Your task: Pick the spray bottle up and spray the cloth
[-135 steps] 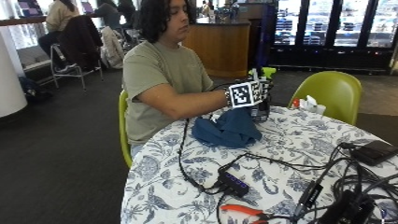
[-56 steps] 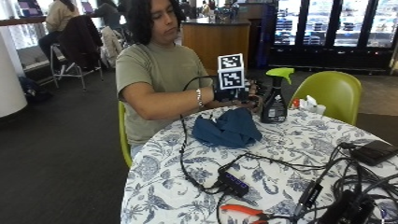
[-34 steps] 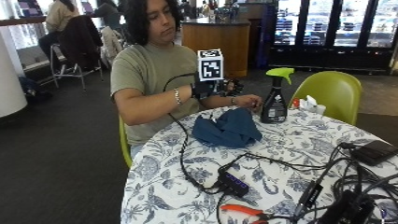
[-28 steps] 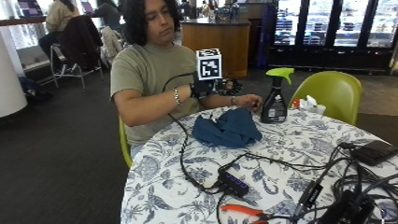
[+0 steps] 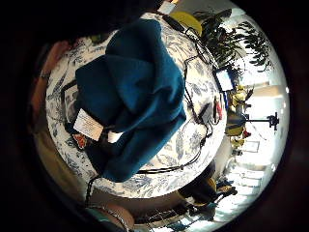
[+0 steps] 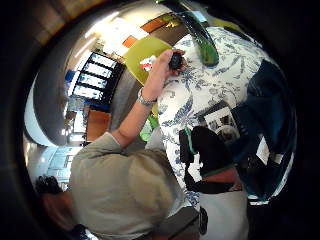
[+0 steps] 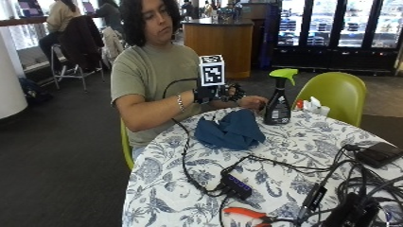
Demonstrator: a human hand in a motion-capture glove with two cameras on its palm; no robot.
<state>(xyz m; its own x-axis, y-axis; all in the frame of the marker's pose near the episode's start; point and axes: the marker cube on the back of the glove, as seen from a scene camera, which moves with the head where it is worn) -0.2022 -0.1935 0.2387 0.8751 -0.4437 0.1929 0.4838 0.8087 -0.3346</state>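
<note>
A: Since the earliest picture, what has been moved?

B: At first, the black spray bottle with the bright green trigger head (image 7: 277, 100) was hidden behind the black-gloved right hand (image 7: 224, 93), which was stretched toward it. That hand has since been drawn back toward the chest and raised above the table's near edge, and the bottle has been left standing upright on the round table under its white cloth with a blue floral print (image 7: 296, 156).

A: How are the hands described?

B: The gloved hand is held in the air over the crumpled dark teal cloth (image 7: 230, 131), with nothing gripped; its fingers appear loosely bent. The bare left hand (image 7: 253, 102) is rested on the table just beside the bottle's base; whether the bottle is touched cannot be told from the outside view.

A: And the cloth?

B: It is bunched on the table between the person and the bottle, near the bottle but apart from it. In the little-finger-side palm view it (image 5: 135, 96) is seen close below the palm, with a white label (image 5: 88, 124) showing at one fold.

A: Anything else?

B: Black cables (image 7: 189, 165), a small black box with purple sockets (image 7: 236, 185) and orange-handled pliers (image 7: 245, 213) are laid nearer the camera.
</note>
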